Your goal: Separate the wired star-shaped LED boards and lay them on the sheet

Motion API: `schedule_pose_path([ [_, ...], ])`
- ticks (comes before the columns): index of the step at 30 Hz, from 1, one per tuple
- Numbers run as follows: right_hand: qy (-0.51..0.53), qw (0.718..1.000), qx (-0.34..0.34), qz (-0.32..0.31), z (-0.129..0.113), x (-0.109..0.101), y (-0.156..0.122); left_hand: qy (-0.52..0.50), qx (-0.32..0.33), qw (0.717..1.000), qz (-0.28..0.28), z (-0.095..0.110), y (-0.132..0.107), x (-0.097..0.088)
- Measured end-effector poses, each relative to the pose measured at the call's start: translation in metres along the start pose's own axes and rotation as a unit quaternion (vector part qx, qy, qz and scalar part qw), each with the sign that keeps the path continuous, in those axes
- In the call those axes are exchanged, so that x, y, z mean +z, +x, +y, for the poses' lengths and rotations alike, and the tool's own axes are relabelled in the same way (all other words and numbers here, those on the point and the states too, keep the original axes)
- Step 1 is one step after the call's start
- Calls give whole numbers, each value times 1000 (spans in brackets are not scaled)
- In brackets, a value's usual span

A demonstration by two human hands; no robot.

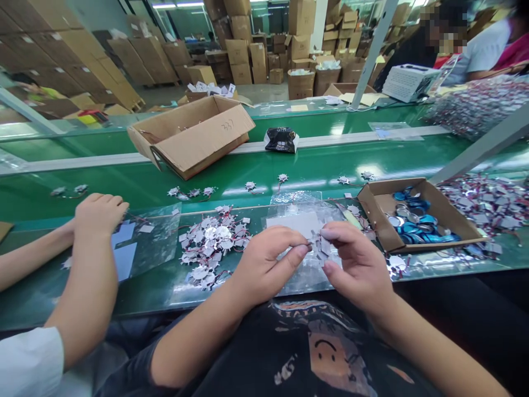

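A small star-edged silver part point(319, 246) with a pale square piece on it is held up between my two hands. My left hand point(275, 262) pinches at its left side with thumb and forefinger. On the other side, the thumb and fingers of my right hand point(359, 263) grip it. Beneath them lies a clear plastic sheet point(303, 281) with a white card point(291, 221). To the left is a heap of similar star-edged parts point(215, 237) with thin red and dark wires. The far side of the held part is hidden.
A cardboard tray point(376, 218) of blue-and-silver round pieces stands right, beside a large pile of wired parts point(491, 204). Several parts sit on the green belt point(231, 193). An open carton point(206, 138) and a black packet point(281, 140) stand beyond. A co-worker's hands point(97, 212) are at left.
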State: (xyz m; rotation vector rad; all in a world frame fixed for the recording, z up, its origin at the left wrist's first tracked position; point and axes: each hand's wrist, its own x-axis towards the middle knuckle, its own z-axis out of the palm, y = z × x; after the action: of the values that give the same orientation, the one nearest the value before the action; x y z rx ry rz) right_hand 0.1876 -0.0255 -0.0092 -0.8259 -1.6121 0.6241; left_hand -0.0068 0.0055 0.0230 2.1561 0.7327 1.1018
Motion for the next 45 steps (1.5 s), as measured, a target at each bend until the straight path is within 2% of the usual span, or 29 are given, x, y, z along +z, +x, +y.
schedule_pose_path([
  [3, -110, 992, -67, -11, -7, -4, 3, -57, -35, 997, -29, 0, -1, -2],
  [6, -166, 981, -104, -13, -13, -6, 5, -93, -29, 994, -52, -3, -1, -3],
  [9, -206, 970, -126, -15, -15, -7, 5, 8, 5, 1000, -13, -6, -1, -5],
  [11, -229, 963, -141, -24, -15, -8, 4, 102, 59, 993, 17, -6, 0, -8],
  [13, -244, 957, -151, -34, -15, -9, 3, 158, 120, 980, 9, -4, 1, -12],
  [15, -252, 955, -152, -40, -14, -9, 2, 188, 155, 970, -21, 0, 3, -16],
  [19, -263, 950, -160, -49, -12, -8, -1, 234, 172, 955, -59, 5, 5, -19],
  [28, -272, 947, -163, -51, -11, -9, -5, 242, 158, 954, -78, 5, 6, -15],
  [41, -247, 958, -138, -42, -9, -8, -6, 261, 177, 945, -87, 5, 10, -14],
  [45, -225, 965, -132, -28, -11, -10, -3, 214, 193, 956, -51, 3, 10, -13],
])
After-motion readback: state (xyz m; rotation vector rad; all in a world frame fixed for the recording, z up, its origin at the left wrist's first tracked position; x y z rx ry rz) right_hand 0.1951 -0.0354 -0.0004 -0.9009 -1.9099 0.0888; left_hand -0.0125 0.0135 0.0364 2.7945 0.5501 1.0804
